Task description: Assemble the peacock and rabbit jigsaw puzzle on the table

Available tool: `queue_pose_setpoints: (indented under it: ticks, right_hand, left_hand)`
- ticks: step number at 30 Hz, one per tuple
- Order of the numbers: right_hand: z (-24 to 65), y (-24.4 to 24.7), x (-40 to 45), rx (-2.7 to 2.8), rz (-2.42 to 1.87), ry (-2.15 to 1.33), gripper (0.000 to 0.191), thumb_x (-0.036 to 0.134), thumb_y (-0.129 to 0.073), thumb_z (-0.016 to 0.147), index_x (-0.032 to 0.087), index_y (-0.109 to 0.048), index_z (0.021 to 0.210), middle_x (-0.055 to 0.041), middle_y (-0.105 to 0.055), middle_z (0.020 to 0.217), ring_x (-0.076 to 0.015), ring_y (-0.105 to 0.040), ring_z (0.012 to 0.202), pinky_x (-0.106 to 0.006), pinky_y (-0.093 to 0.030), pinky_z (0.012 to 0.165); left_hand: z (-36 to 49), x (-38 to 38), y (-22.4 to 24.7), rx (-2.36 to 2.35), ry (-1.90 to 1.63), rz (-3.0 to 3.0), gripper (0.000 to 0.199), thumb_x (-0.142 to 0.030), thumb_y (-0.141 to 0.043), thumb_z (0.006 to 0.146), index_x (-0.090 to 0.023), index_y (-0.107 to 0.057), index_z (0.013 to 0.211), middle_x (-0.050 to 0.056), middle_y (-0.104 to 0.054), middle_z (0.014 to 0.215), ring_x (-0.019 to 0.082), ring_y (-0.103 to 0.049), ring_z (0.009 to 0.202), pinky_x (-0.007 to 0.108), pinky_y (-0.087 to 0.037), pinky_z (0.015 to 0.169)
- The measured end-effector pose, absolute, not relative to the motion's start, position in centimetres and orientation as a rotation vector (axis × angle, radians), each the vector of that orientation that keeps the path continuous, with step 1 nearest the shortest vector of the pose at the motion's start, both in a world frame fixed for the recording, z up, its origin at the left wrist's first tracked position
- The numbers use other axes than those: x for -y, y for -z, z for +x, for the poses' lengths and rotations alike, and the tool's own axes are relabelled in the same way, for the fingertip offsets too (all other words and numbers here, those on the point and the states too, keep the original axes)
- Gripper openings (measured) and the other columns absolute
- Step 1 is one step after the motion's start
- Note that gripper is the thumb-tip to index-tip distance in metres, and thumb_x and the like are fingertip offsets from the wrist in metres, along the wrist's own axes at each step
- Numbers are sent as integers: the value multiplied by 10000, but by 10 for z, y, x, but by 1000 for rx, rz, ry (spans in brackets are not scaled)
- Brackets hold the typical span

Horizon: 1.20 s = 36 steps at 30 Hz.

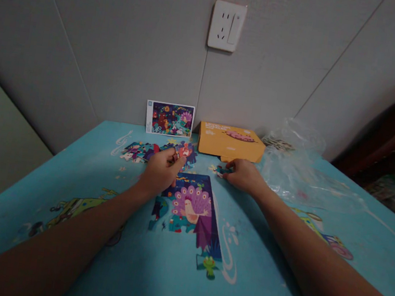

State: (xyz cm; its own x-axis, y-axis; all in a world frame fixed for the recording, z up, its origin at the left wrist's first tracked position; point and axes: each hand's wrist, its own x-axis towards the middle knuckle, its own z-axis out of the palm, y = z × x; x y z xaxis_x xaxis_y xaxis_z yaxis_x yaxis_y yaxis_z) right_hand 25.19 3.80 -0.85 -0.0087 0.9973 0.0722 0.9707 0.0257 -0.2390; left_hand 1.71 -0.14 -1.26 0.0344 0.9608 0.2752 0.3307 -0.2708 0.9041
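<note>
Gripping pieces in both hands: our left hand (161, 172) pinches a small puzzle piece (175, 158), its colours mostly hidden by the fingers, while our right hand (245, 176) closes on a teal puzzle piece (222, 171) low over the table mat (259, 258). We hold the left hand over the far left corner of the part-built jigsaw (187, 210), a purple and teal peacock scene lying flat on the blue mat. The right hand works just beyond the jigsaw's far right corner, apart from it. Loose pieces (138, 152) lie in a scattered group beyond the jigsaw, to its left. Farther beyond it, a picture card (169, 119) showing a colourful scene stands against the wall (123, 51), next to an orange box (230, 142). A crumpled plastic bag (299, 171) spreads to the right of the jigsaw, and a white wall socket (226, 25) sits high above it.
</note>
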Motion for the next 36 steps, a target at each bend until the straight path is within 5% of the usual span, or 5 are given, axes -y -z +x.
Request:
queue_pose_setpoints:
  ticks: [10, 19, 32, 36]
  right_hand:
    - [252, 6, -39, 1808, -1905, -300, 172, 228, -673, 672, 130, -691, 812, -109, -691, 775, -231, -637, 733, -302, -437, 619]
    - [226, 0, -25, 1259, -1024, -1233, 319, 351, -805, 566, 157, -599, 714, 0, -611, 601, -125, -589, 561, -312, -520, 653]
    - [211, 7, -16, 1496, -959, -1130, 274, 350, -791, 602, 166, -590, 634, -6, -625, 670, -87, -496, 558, -276, -411, 570]
    - [210, 7, -14, 1473, -923, -1202, 321, 342, -798, 591, 177, -591, 774, 10, -595, 691, -98, -503, 572, -278, -422, 555]
  left_hand:
    - [15, 0, 15, -1403, -1258, 1712, 290, -373, -542, 834, -201, -399, 650, -85, -462, 439, 100, -503, 305, 183, -301, 328]
    - [15, -2, 18, -1351, -1247, 1719, 273, -380, -529, 851, -190, -422, 688, -76, -499, 537, 96, -540, 321, 179, -299, 310]
    - [19, 3, 16, -1092, -1133, 1704, 215, -340, -527, 865, -182, -437, 749, -70, -506, 584, 76, -506, 298, 167, -302, 282]
    - [18, 4, 16, -1079, -1118, 1722, 216, -308, -521, 865, -193, -410, 720, -86, -449, 530, 71, -470, 274, 165, -294, 268]
